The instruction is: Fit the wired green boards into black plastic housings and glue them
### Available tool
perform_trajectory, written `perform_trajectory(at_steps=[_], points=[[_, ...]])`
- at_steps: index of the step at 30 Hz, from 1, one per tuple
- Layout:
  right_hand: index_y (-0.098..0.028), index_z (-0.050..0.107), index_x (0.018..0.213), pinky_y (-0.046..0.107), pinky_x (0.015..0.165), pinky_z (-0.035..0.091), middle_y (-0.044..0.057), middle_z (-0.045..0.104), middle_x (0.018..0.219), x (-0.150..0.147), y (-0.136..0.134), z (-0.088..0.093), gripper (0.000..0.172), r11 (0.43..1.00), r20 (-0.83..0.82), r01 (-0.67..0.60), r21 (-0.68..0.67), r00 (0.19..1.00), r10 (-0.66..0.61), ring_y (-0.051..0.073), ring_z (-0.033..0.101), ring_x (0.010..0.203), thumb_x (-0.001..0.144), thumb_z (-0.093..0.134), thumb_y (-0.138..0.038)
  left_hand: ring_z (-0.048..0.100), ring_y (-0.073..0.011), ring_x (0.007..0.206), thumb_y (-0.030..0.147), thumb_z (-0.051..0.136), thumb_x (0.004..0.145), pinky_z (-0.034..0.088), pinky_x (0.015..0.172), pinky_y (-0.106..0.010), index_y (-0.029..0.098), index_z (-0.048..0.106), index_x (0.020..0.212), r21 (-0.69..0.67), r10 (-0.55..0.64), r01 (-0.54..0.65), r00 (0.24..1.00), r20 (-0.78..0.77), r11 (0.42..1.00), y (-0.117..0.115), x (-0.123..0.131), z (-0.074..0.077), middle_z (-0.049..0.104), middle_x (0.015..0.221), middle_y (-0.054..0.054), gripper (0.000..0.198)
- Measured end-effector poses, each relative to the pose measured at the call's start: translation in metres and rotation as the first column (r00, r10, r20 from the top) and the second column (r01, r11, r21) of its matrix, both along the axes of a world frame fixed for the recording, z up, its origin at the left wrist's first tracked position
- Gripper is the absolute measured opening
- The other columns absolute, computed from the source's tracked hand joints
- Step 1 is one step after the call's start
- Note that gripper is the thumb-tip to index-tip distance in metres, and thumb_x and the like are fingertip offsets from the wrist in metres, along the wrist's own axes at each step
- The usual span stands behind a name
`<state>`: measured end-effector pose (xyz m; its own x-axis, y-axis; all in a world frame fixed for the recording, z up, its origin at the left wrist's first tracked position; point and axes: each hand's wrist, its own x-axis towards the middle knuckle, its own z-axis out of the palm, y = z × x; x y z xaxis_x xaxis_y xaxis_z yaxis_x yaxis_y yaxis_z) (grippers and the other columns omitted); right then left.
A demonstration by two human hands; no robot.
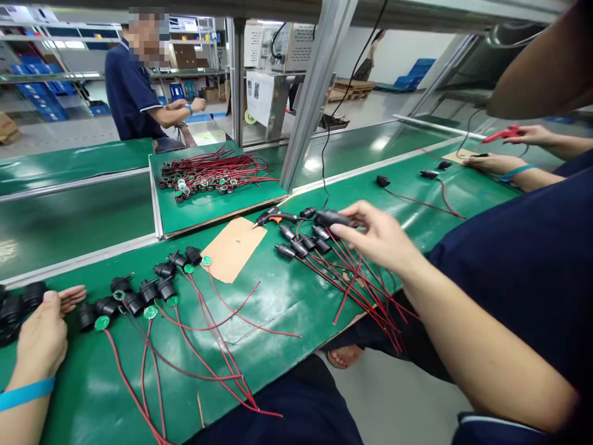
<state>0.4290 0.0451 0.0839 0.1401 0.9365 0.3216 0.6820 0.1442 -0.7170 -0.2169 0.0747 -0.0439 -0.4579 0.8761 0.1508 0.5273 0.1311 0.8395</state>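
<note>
My left hand [44,330], with a blue band at the wrist, is at the left edge beside a cluster of black sockets [33,295]; its fingers are extended and apart. My right hand [375,232] has its thumb and fingers round a black cylindrical part [332,218], above a group of black connectors [306,242] with red wires. Between my hands lie several black sockets [149,290], some beside round green boards [151,312] with red wires trailing toward the front edge.
A black glue gun [278,216] rests by a cardboard piece [234,250]. Behind is a raised green board [199,213] piled with red-wired parts. A metal post [315,93] stands mid-view. At right, another person's hands [503,165] hold a red tool; one more person stands behind.
</note>
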Motion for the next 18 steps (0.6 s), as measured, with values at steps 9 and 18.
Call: perform_trajectory(at_steps=[9, 18], points=[[-0.014, 0.063, 0.11, 0.03, 0.065, 0.058, 0.004, 0.069, 0.094, -0.211, 0.071, -0.075, 0.03, 0.898, -0.222, -0.283, -0.335, 0.951, 0.217, 0.015, 0.067, 0.074, 0.097, 0.065, -0.041, 0.07, -0.0335, 0.113, 0.067, 0.028, 0.096, 0.05, 0.109, -0.048, 0.012, 0.065, 0.1, -0.045, -0.059, 0.067, 0.988, 0.144, 0.997, -0.003, -0.005, 0.008, 0.075, 0.116, -0.019, 0.067], [-0.024, 0.063, 0.132, 0.049, 0.108, 0.048, 0.009, 0.066, 0.133, -0.203, 0.053, -0.08, 0.043, 0.922, 0.128, -0.354, -0.155, 0.918, 0.374, 0.027, 0.06, 0.124, 0.093, 0.071, -0.04, 0.07, -0.0403, 0.113, 0.088, 0.037, 0.079, 0.052, 0.106, -0.054, 0.022, 0.063, 0.087, -0.074, -0.097, 0.112, 0.98, 0.175, 0.991, -0.001, -0.008, 0.017, 0.079, 0.091, -0.012, 0.072]])
